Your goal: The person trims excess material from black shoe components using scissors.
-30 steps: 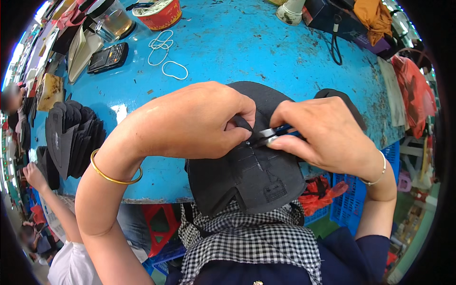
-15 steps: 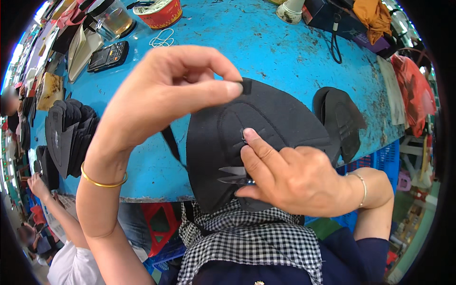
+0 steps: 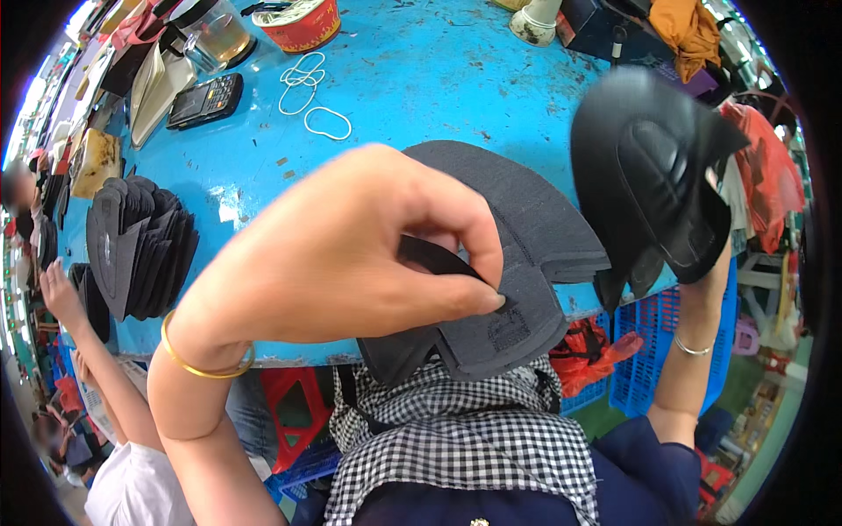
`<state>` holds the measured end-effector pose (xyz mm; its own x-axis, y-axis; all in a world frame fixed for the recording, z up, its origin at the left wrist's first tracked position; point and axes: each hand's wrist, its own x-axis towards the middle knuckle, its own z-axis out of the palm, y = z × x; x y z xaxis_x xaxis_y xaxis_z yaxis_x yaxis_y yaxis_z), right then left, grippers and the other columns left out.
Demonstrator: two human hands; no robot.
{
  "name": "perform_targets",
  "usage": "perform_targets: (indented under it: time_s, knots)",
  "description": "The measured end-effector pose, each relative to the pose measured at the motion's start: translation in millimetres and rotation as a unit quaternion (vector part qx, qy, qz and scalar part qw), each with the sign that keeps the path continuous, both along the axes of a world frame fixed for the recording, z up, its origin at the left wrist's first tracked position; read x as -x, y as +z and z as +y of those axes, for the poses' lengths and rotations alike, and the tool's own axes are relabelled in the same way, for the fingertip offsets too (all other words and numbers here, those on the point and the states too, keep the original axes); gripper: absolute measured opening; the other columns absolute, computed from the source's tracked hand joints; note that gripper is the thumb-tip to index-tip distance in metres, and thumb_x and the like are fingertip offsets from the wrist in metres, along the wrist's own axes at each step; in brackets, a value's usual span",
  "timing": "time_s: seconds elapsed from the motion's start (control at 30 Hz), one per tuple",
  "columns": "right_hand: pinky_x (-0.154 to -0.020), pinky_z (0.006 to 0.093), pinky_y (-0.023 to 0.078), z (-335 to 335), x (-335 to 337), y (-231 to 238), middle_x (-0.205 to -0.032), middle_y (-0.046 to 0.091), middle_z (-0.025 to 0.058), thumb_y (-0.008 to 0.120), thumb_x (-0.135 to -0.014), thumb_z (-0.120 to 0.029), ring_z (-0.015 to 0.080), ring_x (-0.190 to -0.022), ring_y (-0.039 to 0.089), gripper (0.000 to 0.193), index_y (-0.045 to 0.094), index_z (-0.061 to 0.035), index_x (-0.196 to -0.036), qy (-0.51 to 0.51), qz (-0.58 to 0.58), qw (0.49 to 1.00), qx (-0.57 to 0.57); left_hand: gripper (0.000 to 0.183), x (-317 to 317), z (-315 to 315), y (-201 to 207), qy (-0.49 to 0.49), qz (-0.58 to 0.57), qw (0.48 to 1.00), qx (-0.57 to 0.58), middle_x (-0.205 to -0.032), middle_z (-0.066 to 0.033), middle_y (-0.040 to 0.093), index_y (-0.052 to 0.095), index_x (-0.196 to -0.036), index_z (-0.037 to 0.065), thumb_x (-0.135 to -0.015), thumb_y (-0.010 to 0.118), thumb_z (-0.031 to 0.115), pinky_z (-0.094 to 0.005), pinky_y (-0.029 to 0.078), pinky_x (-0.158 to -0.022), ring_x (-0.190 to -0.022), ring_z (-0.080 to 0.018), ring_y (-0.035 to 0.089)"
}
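Thumb and forefinger of my left hand (image 3: 351, 254) are pinched on a thin black strip (image 3: 436, 256), partly hidden by the fingers. Below it, at the table's front edge, lies a stack of black curved fabric pieces (image 3: 539, 215), with a rough dark patch on one. Out to the right, my right hand (image 3: 704, 279) is mostly hidden behind a glossy black panel (image 3: 627, 158) with a stitched oval, which it holds raised. More black pieces stand in a fanned pile (image 3: 145, 250) at the left of the table. The scissors seen earlier are out of sight.
On the blue table (image 3: 421, 88) are a handheld keypad device (image 3: 206, 101), white cord loops (image 3: 303, 83), a glass mug (image 3: 224, 42) and a red tub (image 3: 300, 26). Blue crates (image 3: 649, 377) stand below the right edge. At left is another person's arm (image 3: 114, 377).
My right hand has gone from the middle piece to the far right, where a glossy black panel is now raised. My left hand has moved down and slightly right, still pinching.
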<state>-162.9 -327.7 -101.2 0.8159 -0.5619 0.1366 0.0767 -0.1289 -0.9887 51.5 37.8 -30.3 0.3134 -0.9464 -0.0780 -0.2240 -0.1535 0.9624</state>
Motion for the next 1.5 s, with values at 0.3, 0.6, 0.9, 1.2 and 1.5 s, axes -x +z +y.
perform_targets:
  time_s: [0.3,0.6,0.9,1.2,1.5]
  knots:
    - [-0.048,0.0181,0.023,-5,11,-2,-0.079,0.045,-0.0055,0.048,-0.11,-0.024,-0.0007,-0.055,0.03,0.023,0.051,-0.0067,-0.126,-0.038,0.183,0.979,0.083,0.011,-8,-23,-32,-0.074,-0.178,0.972,-0.131,-0.071,-0.0064,0.067,0.074,-0.086,0.006,-0.083,0.076,0.016,-0.0303,0.048,-0.059,-0.06,-0.016,0.059]
    - [-0.054,0.0368,0.046,110,-88,31,-0.078,0.061,0.0045,0.074,-0.083,-0.011,0.024,-0.063,0.061,0.018,0.062,-0.008,-0.095,0.418,0.002,0.797,0.436,0.018,-11,-25,-25,-0.044,-0.39,0.907,-0.152,-0.069,-0.009,0.065,0.07,-0.082,0.005,-0.08,0.079,0.02,-0.0341,0.047,-0.058,-0.061,-0.0251,0.061]
    - [-0.052,0.0383,0.045,105,-108,34,-0.07,0.055,0.0047,0.073,-0.084,-0.018,0.0269,-0.064,0.062,0.019,0.056,-0.0116,-0.089,0.517,0.001,0.745,0.421,0.017,-21,-19,-31,-0.053,-0.295,0.945,-0.131,-0.066,-0.0104,0.064,0.069,-0.091,0.004,-0.083,0.075,0.018,-0.0337,0.047,-0.057,-0.06,-0.0219,0.062]
    - [-0.054,0.0378,0.048,130,-115,37,-0.072,0.058,0.0047,0.072,-0.086,-0.022,0.0265,-0.069,0.065,0.018,0.058,-0.0123,-0.092,0.389,0.004,0.735,0.555,0.013,-25,-21,-33,-0.075,-0.308,0.941,-0.121,-0.065,-0.0127,0.061,0.067,-0.09,0.002,-0.086,0.067,0.015,-0.0346,0.046,-0.056,-0.058,-0.0236,0.06]
    - [-0.061,0.0395,0.049,137,-122,36,-0.078,0.067,0.0084,0.07,-0.091,-0.037,0.0292,-0.071,0.066,0.032,0.062,-0.0071,-0.094,0.38,0.043,0.758,0.529,0.012,-34,-18,-22,-0.121,-0.235,0.954,-0.142,-0.067,-0.0128,0.057,0.062,-0.094,0.002,-0.087,0.065,0.011,-0.0346,0.042,-0.055,-0.057,-0.0203,0.053]
